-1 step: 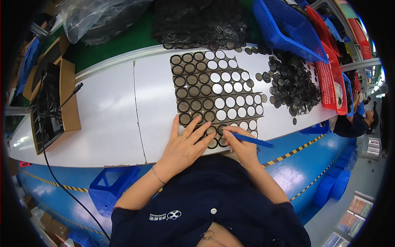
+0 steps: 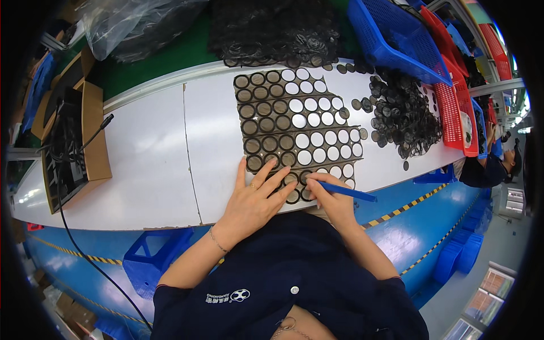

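Observation:
Fingers spread, my left hand [image 2: 252,201] lies on the near left part of dark sheets of rings [image 2: 269,126], pressing them to the white table [image 2: 144,164]. The rings sit in rows; those on the left are filled with grey-brown discs, and those on the right show white through their openings. My right hand [image 2: 335,205] grips a slim blue pen-shaped tool [image 2: 354,194] over the nearest rows. The tool's butt points right; its tip is hidden by my fingers. To the right is a heap of loose dark discs [image 2: 399,116], with a few scattered toward the sheets.
Blue [image 2: 391,48] and red baskets [image 2: 453,110] line the table's right end. A stack of dark sheets [image 2: 272,34] and a clear plastic bag [image 2: 133,28] lie beyond. At left stands a cardboard box [image 2: 93,136] with black cables. Another person [image 2: 484,173] is at far right.

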Demonstrator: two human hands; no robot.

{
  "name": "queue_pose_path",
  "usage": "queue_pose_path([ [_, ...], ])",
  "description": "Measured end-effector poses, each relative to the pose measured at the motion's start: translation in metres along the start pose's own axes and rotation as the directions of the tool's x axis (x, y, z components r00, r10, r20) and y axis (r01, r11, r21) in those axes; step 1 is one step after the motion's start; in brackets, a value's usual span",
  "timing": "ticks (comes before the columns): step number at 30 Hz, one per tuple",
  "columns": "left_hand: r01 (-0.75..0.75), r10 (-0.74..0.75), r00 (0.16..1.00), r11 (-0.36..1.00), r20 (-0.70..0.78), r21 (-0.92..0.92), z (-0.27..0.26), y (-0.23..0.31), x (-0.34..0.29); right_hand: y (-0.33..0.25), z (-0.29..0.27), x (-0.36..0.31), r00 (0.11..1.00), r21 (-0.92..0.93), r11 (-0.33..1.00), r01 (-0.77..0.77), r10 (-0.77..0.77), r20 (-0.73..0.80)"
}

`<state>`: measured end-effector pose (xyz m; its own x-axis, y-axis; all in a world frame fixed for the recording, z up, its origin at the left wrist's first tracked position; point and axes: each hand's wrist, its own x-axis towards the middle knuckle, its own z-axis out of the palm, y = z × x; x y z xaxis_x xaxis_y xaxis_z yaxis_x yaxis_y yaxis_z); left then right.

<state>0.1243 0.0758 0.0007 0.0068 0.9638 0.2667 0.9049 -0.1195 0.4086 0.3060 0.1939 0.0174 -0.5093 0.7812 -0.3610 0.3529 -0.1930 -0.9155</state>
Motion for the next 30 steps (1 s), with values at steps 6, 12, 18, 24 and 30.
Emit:
queue_pose_path([
  [6, -0.004, 0.004, 1.0, 1.0, -0.002, 0.008, 0.0, 0.0, -0.001, -0.003, 0.002, 0.002, 1.0, -0.032, 0.999, 0.009, -0.008, 0.013],
  [12, -0.017, 0.017, 1.0, 1.0, -0.004, -0.002, 0.001, 0.0, -0.001, -0.005, 0.006, -0.001, 0.96, -0.325, 0.908, 0.264, -0.281, -0.007],
  [18, -0.013, 0.013, 1.0, 1.0, -0.001, 0.012, -0.002, 0.001, -0.002, -0.012, -0.064, 0.036, 0.599, -0.901, 0.381, 0.207, -0.777, -0.191],
  [24, -0.076, 0.077, 0.996, 0.997, 0.048, -0.029, -0.001, 0.007, -0.01, -0.01, -0.033, -0.004, 0.996, 0.03, 1.0, 0.004, -0.001, -0.085],
  [30, -0.095, 0.097, 0.994, 0.995, 0.056, -0.034, -0.003, 0.008, -0.011, 0.003, -0.006, -0.02, 0.995, 0.054, 0.995, -0.089, 0.086, 0.058],
])
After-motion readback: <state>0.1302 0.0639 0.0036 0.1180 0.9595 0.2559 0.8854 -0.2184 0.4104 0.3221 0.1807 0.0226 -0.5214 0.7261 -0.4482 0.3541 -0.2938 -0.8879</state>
